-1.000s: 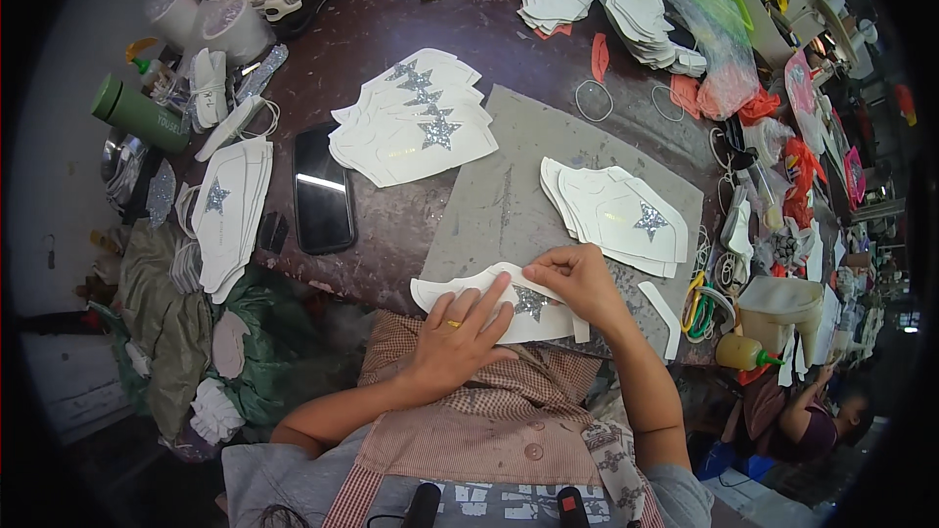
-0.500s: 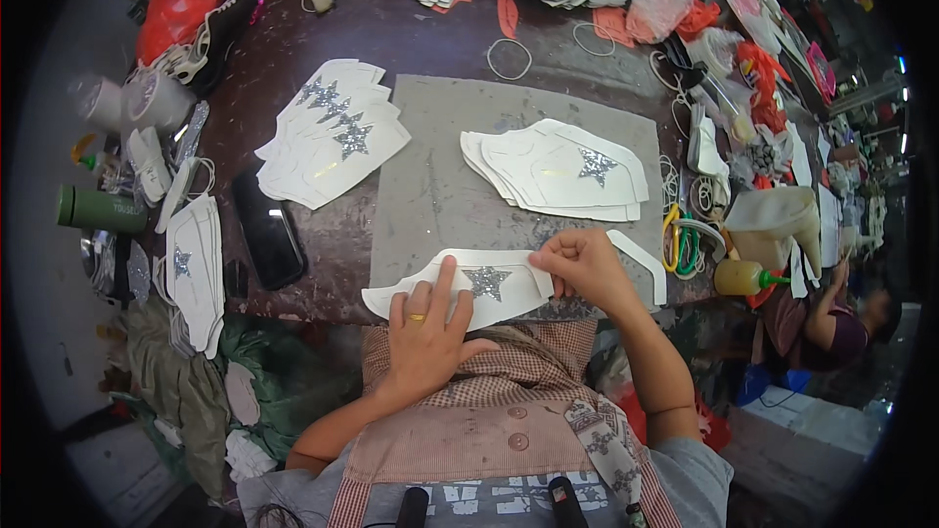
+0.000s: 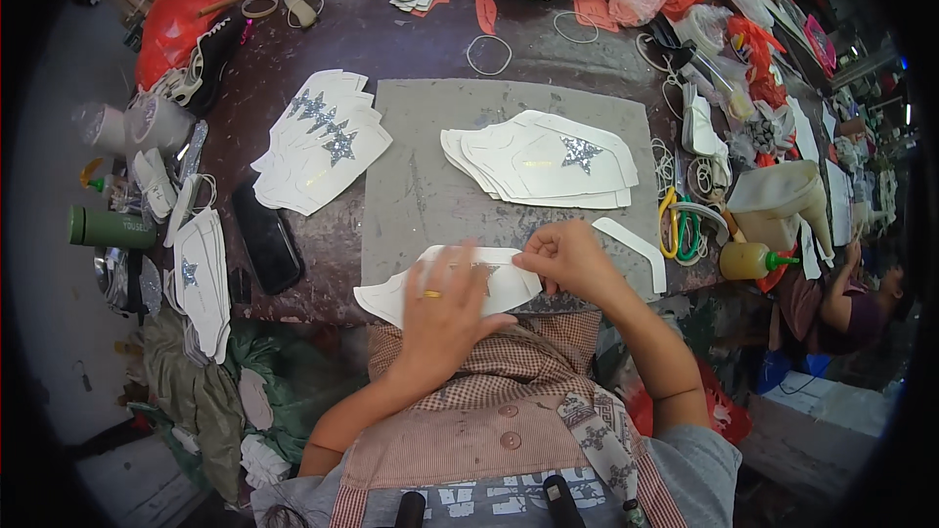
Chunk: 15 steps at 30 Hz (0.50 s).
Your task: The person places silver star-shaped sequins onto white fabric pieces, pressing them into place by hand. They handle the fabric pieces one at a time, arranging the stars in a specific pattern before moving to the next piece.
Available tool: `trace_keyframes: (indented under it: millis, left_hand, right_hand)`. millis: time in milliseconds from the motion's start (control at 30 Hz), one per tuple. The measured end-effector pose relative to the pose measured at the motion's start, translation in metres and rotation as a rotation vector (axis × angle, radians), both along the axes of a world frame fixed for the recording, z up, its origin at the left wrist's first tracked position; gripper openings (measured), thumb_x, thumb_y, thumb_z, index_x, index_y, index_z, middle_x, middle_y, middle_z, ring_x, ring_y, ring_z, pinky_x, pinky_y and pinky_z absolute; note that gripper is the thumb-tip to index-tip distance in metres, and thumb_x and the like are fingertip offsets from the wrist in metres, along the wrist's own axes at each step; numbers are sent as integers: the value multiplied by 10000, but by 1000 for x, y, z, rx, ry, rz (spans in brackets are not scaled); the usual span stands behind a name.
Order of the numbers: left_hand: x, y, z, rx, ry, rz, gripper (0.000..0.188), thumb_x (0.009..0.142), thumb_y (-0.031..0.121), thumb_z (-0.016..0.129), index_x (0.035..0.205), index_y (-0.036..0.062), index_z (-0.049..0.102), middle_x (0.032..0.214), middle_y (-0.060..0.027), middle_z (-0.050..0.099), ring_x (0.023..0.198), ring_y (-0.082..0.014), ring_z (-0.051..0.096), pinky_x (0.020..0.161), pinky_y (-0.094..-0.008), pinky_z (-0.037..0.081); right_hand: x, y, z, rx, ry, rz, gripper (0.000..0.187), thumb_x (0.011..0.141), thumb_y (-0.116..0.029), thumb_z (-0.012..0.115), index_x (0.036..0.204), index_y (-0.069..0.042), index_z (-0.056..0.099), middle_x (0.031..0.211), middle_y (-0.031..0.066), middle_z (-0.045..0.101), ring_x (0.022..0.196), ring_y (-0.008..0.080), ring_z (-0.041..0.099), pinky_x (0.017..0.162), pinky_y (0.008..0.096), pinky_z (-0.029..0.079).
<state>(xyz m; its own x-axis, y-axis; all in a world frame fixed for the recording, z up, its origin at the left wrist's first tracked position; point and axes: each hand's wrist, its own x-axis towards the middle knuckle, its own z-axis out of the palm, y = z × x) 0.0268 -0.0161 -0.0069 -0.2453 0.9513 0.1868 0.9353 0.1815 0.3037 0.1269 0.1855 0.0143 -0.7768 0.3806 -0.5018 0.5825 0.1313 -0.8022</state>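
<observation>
A white shoe upper piece (image 3: 381,299) with a glittery silver star lies at the near edge of a grey board (image 3: 411,166). My left hand (image 3: 440,318), a ring on one finger, is over its middle with fingers stretched out, blurred by motion, and covers part of the star. At the piece's right end my right hand (image 3: 569,259) is closed in a pinch on the edge. Beyond my hands, a stack of similar upper pieces (image 3: 528,161) rests on the board. Further left, more pieces (image 3: 328,152) are fanned out on the table.
A curved white strip (image 3: 636,249) lies right of my right hand, near yellow- and green-handled scissors (image 3: 675,225) and a yellow squeeze bottle (image 3: 745,261). On the left are a black phone (image 3: 267,240), a green flask (image 3: 108,227) and upper pieces (image 3: 201,284) hanging over the edge.
My left hand has lifted its pointing finger from beside the star and shifted right across it. My right hand keeps its pinch at the same end. The whole view has shifted slightly.
</observation>
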Motion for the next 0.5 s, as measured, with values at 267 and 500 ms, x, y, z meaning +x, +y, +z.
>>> trace_keyframes:
  millis: [267, 500]
  left_hand:
    - [11, 2, -32, 82, -216, -146, 1010, 716, 541, 758, 1462, -25, 377, 1522, -171, 419, 1431, -338, 360, 1156, -549, 273]
    - [17, 6, -25, 17, -115, -132, 1008, 722, 542, 748, 1501, 29, 364, 1495, -152, 432, 1400, -320, 380, 1151, -539, 285]
  right_hand:
    - [42, -24, 4, -36, 189, -200, 147, 878, -75, 723, 877, 26, 616, 668, 63, 649, 584, 97, 616, 527, 241, 458]
    - [52, -26, -20, -31, 212, -179, 102, 866, -41, 717, 868, 22, 637, 697, 57, 660, 611, 89, 607, 557, 252, 475]
